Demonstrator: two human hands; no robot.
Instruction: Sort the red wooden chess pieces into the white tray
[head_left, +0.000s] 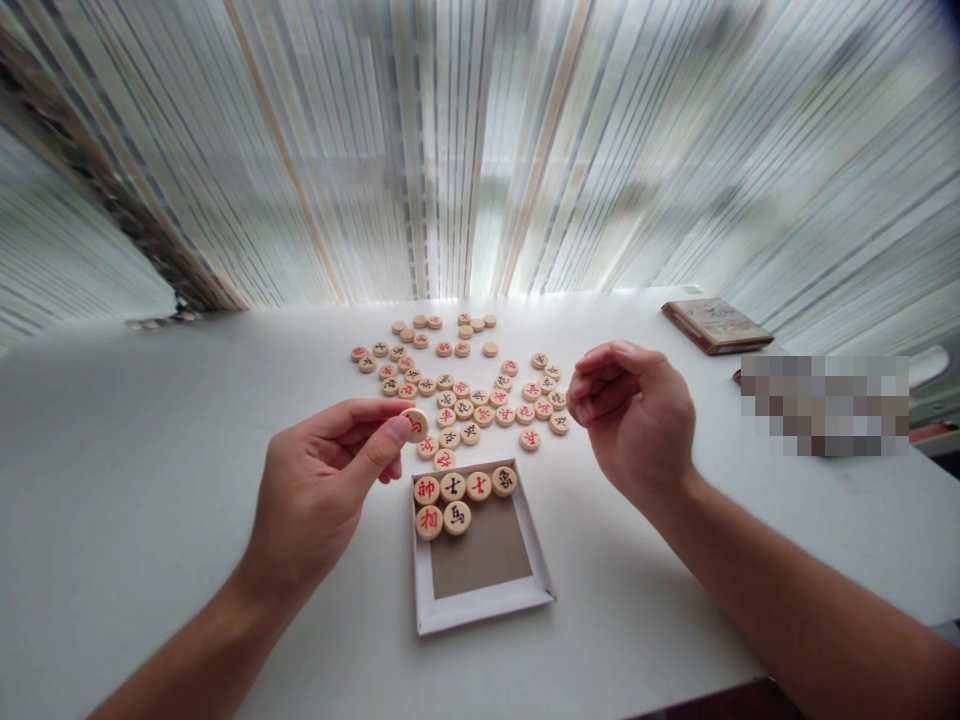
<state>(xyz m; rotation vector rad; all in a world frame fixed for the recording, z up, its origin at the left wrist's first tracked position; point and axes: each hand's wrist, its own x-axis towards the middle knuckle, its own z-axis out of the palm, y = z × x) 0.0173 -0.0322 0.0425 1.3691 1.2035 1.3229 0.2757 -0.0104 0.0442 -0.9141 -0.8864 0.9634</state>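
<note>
My left hand (322,480) pinches a round wooden xiangqi piece (415,426) with a red character between thumb and fingertips, above the left back corner of a shallow box lid (487,606). In that lid, several pieces lie flat: a row along the back with a red piece (427,489) at its left end, then a red piece (429,522) and a black piece (457,518) in front of it. My right hand (634,425) hovers right of the lid, fingers curled closed; whatever may be inside them is hidden. Beyond the lid, many loose pieces (484,415) lie scattered.
A brown flat box (716,326) rests at the back right of the white table (225,390). Beside it is a blurred-out item (825,400). A striped curtain (465,150) hangs along the table's far edge.
</note>
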